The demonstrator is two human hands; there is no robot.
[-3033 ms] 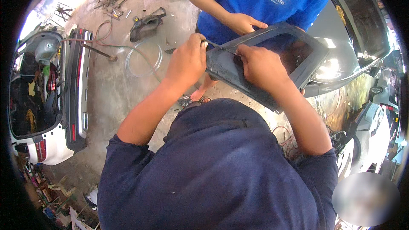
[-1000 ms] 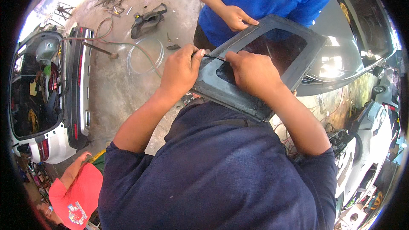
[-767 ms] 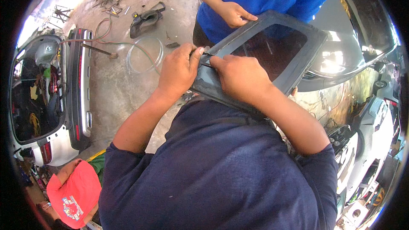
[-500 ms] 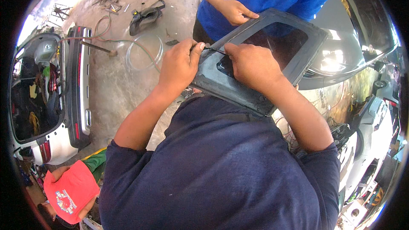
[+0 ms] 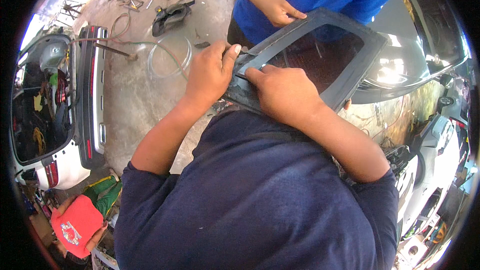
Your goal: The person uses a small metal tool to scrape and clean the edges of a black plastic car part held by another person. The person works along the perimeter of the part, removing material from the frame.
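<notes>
A dark car window pane (image 5: 330,50) with a wide black border is tilted in front of me. At its left corner my left hand (image 5: 212,70) is closed, thumb against the fingers, on a black edge strip (image 5: 246,58) that looks partly lifted. My right hand (image 5: 287,92) is curled low over the border beside it; a thin dark end pokes out at its fingertips, too small to name. On the pane's far edge rests a hand (image 5: 282,11) of a co-worker in a blue shirt. Fingertips (image 5: 347,104) of another hand show at the right edge.
A dark car (image 5: 400,60) stands close at the right. A white car's rear end with a bumper (image 5: 92,95) is at the left. Hose loops (image 5: 170,57) and a black bag-like item (image 5: 172,15) lie on the floor. A person in red (image 5: 77,225) is at the lower left.
My right hand has moved left and nearer to me, toward my left hand. The dark strip stretched between my hands no longer shows so. The person in red has shifted.
</notes>
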